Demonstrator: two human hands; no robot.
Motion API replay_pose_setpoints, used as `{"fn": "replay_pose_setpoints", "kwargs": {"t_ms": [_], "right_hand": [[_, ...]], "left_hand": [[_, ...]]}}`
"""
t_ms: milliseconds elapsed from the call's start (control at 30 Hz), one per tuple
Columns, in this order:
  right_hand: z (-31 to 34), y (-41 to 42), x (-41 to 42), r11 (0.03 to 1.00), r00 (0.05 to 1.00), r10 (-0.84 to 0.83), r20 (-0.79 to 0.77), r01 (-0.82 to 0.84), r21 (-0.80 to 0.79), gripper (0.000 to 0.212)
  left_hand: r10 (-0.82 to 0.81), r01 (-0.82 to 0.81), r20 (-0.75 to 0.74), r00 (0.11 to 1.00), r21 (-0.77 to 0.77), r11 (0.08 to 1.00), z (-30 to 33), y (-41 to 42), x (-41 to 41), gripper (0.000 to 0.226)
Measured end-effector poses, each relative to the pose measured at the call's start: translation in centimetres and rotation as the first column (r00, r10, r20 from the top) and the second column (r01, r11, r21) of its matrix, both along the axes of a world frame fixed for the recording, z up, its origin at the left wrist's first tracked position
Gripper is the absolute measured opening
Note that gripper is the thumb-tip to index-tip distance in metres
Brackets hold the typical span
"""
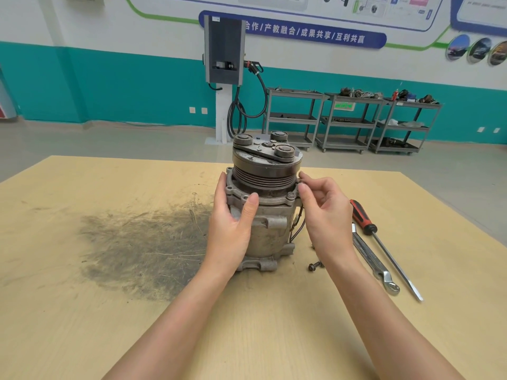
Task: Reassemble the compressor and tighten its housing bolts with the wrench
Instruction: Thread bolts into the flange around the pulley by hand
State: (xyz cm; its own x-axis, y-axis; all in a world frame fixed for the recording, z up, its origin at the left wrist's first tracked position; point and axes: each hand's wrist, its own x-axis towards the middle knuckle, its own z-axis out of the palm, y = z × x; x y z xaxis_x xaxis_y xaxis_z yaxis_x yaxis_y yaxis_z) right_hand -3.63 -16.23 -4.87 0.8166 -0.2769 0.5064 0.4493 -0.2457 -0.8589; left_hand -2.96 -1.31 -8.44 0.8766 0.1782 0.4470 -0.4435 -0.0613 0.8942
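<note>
1. Standing upright mid-table on the wooden table (82, 311), the compressor (264, 204) has its pulley end up.
2. Left hand (233, 223) wraps around the housing, thumb on the flange rim, fingers behind.
3. Right hand (323, 207) pinches a small bolt at the flange's right edge, thumb and forefinger nearly closed.
4. Wrench (374, 260) and screwdriver (384, 245) lie side by side to the right; loose bolts (315, 266) sit near the base.

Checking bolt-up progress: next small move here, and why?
Probably keep finger-threading the bolt that the right hand pinches at the flange's right edge, while the left hand steadies the compressor. The wrench lies unused on the table, and loose bolts still wait beside the base.
</note>
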Motion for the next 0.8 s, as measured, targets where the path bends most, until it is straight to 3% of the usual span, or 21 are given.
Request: {"fn": "replay_pose_setpoints", "kwargs": {"t_ms": [200, 333, 700, 800], "right_hand": [[-0.02, -0.15, 0.09, 0.997, 0.999, 0.03, -0.01, -0.03, 0.072, 0.002], [-0.1, -0.25, -0.26, 0.999, 0.999, 0.035, 0.023, -0.035, 0.021, 0.014], [-0.08, -0.42, 0.18, 0.995, 0.998, 0.058, -0.009, -0.058, 0.08, 0.004], [-0.23, -0.28, -0.11, 0.999, 0.999, 0.033, 0.019, -0.034, 0.035, 0.014]], "left_hand": [[-0.002, 0.002, -0.009, 1.0, 0.005, 1.0, -0.08, 0.02, 0.12, 0.086], [-0.004, 0.004, -0.012, 1.0, 0.008, 1.0, -0.1, 0.08, 0.13, 0.087], [-0.007, 0.007, -0.006, 1.0, -0.006, 1.0, -0.05, -0.01, 0.08, 0.086], [-0.007, 0.007, -0.003, 1.0, -0.011, 1.0, 0.08, -0.05, -0.04, 0.086]]}}
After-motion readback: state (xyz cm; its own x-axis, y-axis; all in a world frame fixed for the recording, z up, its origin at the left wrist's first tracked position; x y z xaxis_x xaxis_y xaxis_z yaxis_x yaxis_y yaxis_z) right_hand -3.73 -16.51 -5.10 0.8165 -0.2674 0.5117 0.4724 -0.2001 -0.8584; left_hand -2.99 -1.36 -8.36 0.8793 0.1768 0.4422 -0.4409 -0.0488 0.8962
